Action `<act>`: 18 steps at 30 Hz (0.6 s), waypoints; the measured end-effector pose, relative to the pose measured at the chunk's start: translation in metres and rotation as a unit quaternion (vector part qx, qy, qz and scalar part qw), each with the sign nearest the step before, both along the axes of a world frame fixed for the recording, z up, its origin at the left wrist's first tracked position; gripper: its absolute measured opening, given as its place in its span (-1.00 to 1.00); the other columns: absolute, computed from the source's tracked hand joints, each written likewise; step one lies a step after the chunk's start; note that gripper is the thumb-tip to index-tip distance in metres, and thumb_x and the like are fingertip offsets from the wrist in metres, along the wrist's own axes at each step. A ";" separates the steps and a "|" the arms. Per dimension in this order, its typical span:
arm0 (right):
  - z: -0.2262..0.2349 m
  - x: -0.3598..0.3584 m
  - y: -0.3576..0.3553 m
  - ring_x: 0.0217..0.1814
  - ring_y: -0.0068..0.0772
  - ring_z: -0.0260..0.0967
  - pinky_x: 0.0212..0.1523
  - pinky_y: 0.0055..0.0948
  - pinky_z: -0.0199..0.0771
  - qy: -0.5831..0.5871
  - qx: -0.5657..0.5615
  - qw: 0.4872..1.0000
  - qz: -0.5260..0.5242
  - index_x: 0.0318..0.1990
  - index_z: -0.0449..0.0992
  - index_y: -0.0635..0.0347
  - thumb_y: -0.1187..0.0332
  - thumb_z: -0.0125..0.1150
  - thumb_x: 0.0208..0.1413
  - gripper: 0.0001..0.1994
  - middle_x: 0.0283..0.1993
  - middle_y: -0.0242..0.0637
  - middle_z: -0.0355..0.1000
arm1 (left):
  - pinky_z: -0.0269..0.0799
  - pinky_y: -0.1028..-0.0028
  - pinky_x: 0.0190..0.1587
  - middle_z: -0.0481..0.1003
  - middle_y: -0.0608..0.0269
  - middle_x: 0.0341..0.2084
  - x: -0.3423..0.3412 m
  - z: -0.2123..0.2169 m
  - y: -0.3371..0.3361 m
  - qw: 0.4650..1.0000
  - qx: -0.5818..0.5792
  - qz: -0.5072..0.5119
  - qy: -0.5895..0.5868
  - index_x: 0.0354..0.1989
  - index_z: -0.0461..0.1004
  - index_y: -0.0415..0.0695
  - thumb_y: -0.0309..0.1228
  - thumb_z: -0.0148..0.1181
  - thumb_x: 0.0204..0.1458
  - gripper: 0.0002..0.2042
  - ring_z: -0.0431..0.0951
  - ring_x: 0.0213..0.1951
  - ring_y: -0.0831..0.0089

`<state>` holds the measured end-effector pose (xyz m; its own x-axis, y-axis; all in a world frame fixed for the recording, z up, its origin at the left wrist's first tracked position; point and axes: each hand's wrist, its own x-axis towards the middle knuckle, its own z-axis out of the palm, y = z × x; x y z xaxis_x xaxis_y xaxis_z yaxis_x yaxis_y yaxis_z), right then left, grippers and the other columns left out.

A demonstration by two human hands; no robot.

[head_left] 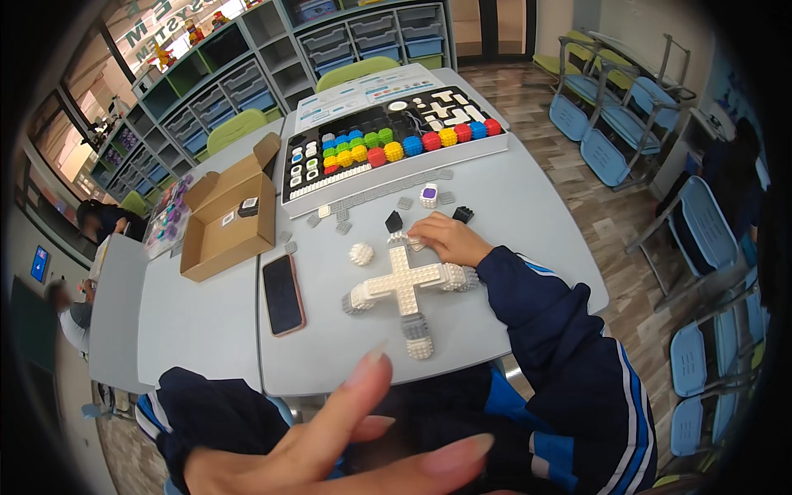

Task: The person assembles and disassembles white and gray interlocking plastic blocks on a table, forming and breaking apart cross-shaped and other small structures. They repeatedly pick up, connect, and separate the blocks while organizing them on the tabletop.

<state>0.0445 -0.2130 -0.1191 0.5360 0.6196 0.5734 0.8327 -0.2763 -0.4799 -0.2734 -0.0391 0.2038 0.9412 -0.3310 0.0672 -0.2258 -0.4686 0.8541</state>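
The left hand (301, 456) spreads open, empty; the right hand (450, 240), fingers bent, touches the cross's (403, 283) far end, grip unclear. The cross is studded, white and grey.

Fairly bright, even indoor light falls on the table (536, 223), whose pale top shows only soft, faint shadows around the white block cross (404, 280). Beyond the table's far left, the windows (103, 70) look bright and washed out. Below its near edge, the left hand (305, 454), close to the lens, looks soft and blurred, and the dark left sleeve (214, 412) there shows little detail. The coloured blocks (412, 146) on the table are fairly crisp. Around the table, shelves (214, 99) and chairs (606, 157) lean and bend toward a rim that darkens to black.
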 end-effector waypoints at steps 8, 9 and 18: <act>-0.008 0.004 -0.021 0.03 -0.14 0.39 0.03 -0.28 0.43 -0.008 -0.004 1.000 -0.021 -0.07 0.55 0.19 0.49 0.18 0.12 -0.78 -0.08 -0.23 0.52 | 0.32 0.24 0.21 0.02 -0.45 0.35 0.030 0.000 0.027 0.993 0.008 -0.118 -0.004 0.26 0.29 -0.33 -0.79 -0.01 -0.04 -0.42 0.40 0.21 0.04; -0.010 0.005 -0.029 0.03 -0.14 0.39 0.03 -0.28 0.43 -0.008 -0.010 0.999 -0.029 -0.07 0.55 0.19 0.49 0.18 0.12 -0.78 -0.07 -0.23 0.52 | 0.32 0.24 0.21 0.01 -0.44 0.35 0.033 0.000 0.021 0.993 0.014 -0.115 -0.017 0.28 0.28 -0.33 -0.79 0.01 -0.05 -0.40 0.39 0.21 0.04; -0.004 0.003 -0.011 0.01 -0.14 0.39 0.02 -0.28 0.43 -0.029 0.010 0.999 -0.018 -0.06 0.56 0.17 0.50 0.18 0.10 -0.76 -0.10 -0.23 0.50 | 0.31 0.15 0.22 -0.12 -0.36 0.41 0.045 -0.038 0.059 0.970 -0.036 -0.182 -0.159 0.40 0.13 -0.17 -0.79 0.16 -0.11 -0.21 0.24 0.30 -0.07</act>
<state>0.0475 -0.2242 -0.1232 0.5232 0.5890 0.6159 0.8489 -0.2966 -0.4375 -0.2285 0.0199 0.1660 0.6907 -0.6216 0.3696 -0.6222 -0.2503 0.7418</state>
